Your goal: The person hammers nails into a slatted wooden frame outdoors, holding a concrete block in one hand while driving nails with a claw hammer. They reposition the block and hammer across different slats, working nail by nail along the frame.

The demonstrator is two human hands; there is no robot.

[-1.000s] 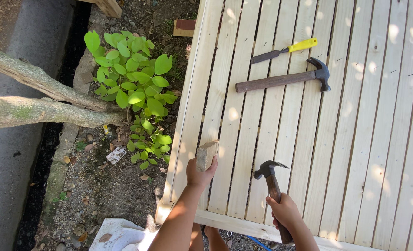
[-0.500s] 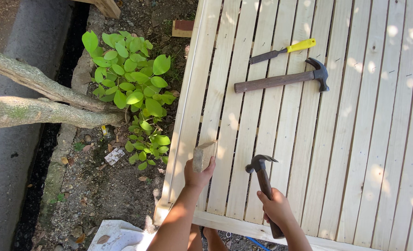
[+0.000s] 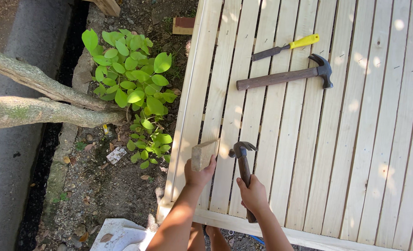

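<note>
My left hand (image 3: 199, 175) grips a small pale wooden block (image 3: 202, 154), held upright against a slat near the left edge of a light wooden slatted panel (image 3: 355, 139). Just to its right, my right hand (image 3: 253, 195) grips the brown handle of a claw hammer (image 3: 242, 163). The hammer's dark head sits level with the block, close beside it. The panel's slats run away from me with narrow gaps between them.
A second claw hammer (image 3: 285, 76) and a yellow-handled chisel (image 3: 284, 47) lie on the slats farther up. A leafy green plant (image 3: 134, 90), tree branches (image 3: 39, 97), bare soil and a white slab (image 3: 120, 234) lie left of the panel.
The hammer in my right hand has shifted left, closer to the block. My left hand has kept the block in much the same spot on the slat.
</note>
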